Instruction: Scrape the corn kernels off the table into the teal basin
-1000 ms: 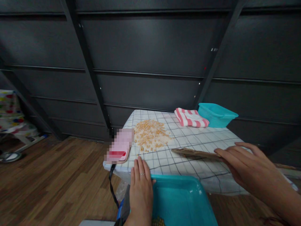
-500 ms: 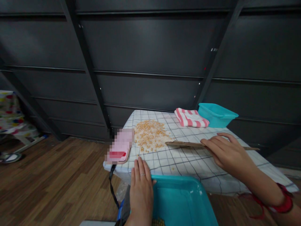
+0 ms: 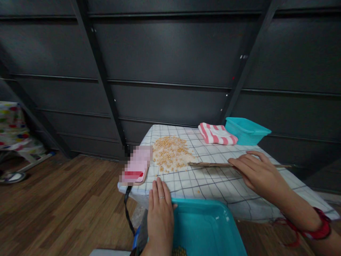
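My left hand (image 3: 160, 209) lies with fingers together along the left rim of a teal tray (image 3: 205, 227) at the table's near edge; a few yellow grains show at the tray's bottom. My right hand (image 3: 257, 172) grips a flat brown cardboard strip (image 3: 210, 164) held low over the checked tablecloth (image 3: 213, 185). The strip's left end points at a pile of yellow grains mixed with white grains (image 3: 172, 153) spread on the cloth. A few stray grains lie near the front edge.
A pink-and-white striped folded cloth (image 3: 216, 133) and a second teal tub (image 3: 246, 131) sit at the table's far right. A blurred pink item (image 3: 135, 166) lies at the left corner. Dark panelled wall behind, wooden floor to the left.
My right hand carried the cardboard strip forward and left across the table, closer to the grain pile. My left hand stayed on the tray rim.
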A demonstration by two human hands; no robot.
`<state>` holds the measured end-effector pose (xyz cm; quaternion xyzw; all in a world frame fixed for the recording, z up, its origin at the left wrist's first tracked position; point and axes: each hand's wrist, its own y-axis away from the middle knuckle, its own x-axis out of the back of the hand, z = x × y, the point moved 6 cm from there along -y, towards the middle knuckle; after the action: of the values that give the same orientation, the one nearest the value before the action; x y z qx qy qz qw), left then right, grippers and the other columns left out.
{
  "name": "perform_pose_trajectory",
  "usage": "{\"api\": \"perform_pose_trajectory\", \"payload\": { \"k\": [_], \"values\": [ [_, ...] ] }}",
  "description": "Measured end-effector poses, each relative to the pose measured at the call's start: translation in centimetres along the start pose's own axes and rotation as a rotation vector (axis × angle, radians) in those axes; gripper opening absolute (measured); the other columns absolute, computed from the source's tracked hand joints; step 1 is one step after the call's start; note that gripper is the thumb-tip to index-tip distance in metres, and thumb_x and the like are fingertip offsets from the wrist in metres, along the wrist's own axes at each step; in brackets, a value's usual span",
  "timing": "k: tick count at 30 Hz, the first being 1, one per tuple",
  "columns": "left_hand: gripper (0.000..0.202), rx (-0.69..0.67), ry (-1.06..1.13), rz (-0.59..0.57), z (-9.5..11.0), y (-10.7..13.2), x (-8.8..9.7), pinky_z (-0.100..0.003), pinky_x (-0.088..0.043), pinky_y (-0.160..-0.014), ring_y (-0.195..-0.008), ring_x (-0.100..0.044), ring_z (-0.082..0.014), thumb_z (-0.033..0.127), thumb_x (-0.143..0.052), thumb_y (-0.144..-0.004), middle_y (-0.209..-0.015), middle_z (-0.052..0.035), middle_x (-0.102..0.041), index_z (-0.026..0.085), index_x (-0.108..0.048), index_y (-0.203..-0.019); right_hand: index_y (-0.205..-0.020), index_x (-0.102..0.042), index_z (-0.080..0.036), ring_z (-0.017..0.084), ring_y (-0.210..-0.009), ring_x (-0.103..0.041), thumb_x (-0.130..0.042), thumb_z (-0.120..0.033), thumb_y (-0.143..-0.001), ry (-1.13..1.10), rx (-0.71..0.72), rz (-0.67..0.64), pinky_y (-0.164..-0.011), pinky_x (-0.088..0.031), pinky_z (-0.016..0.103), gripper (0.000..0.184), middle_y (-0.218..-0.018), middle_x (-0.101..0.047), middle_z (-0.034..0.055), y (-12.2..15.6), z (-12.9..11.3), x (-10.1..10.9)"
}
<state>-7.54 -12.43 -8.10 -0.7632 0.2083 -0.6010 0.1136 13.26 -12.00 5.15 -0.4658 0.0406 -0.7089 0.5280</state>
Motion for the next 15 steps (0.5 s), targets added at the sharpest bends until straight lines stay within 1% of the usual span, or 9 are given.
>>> {"api": "perform_pose_trajectory", "payload": {
  "k": [3,6,8,11,15],
  "values": [
    [0.050,0.011,0.026,-0.016,0.0,0.0,0.0,-0.046,-0.048,-0.093,-0.120,-0.050,-0.0349,0.019,-0.057,-0.073,-0.132,-0.0230,-0.050,0.005,-0.055,-0.121,-0.094,-0.053,-0.017,0.018,-0.069,-0.056,-0.036,0.002,-0.071,-0.031,-0.007,0.010,-0.079,-0.039,0.037,0.034,-0.071,-0.063,0.0024,0.2,0.0,0.6],
    [0.051,0.016,0.032,-0.044,0.0,0.0,-0.1,-0.047,-0.047,-0.094,-0.121,-0.048,-0.0356,0.018,-0.056,-0.074,-0.133,-0.0245,-0.049,0.003,-0.053,-0.122,-0.094,-0.053,-0.016,0.018,-0.068,-0.056,-0.037,0.002,-0.072,-0.029,-0.006,0.038,-0.079,-0.040,0.037,0.033,-0.070,-0.063,0.0027,-0.1,0.0,0.9],
    [0.051,0.021,0.031,-0.061,0.1,0.0,-0.2,-0.048,-0.046,-0.095,-0.122,-0.047,-0.0357,0.018,-0.055,-0.075,-0.134,-0.0247,-0.048,0.003,-0.052,-0.123,-0.093,-0.054,-0.015,0.018,-0.068,-0.056,-0.037,0.002,-0.072,0.000,0.005,0.041,-0.078,-0.040,0.036,0.032,-0.070,-0.064,0.0032,-0.3,-0.1,0.7],
    [0.051,0.029,0.035,-0.079,0.1,0.0,-0.3,-0.049,-0.045,-0.096,-0.123,-0.046,-0.0347,0.018,-0.053,-0.075,-0.136,-0.0226,-0.047,0.006,-0.052,-0.124,-0.093,-0.055,-0.014,0.019,-0.068,-0.057,-0.036,0.002,-0.073,0.028,0.014,0.032,-0.076,-0.040,0.037,0.031,-0.070,-0.064,0.0040,-0.4,-0.2,0.2],
    [0.051,0.020,0.024,-0.085,0.2,0.0,-0.2,-0.049,-0.044,-0.097,-0.123,-0.045,-0.0345,0.018,-0.051,-0.076,-0.136,-0.0232,-0.046,0.005,-0.051,-0.125,-0.093,-0.057,-0.013,0.019,-0.068,-0.057,-0.038,0.000,-0.075,0.030,-0.029,0.022,-0.078,-0.040,0.038,0.029,-0.072,-0.065,0.0057,0.1,0.2,-0.2]
  ]
}}
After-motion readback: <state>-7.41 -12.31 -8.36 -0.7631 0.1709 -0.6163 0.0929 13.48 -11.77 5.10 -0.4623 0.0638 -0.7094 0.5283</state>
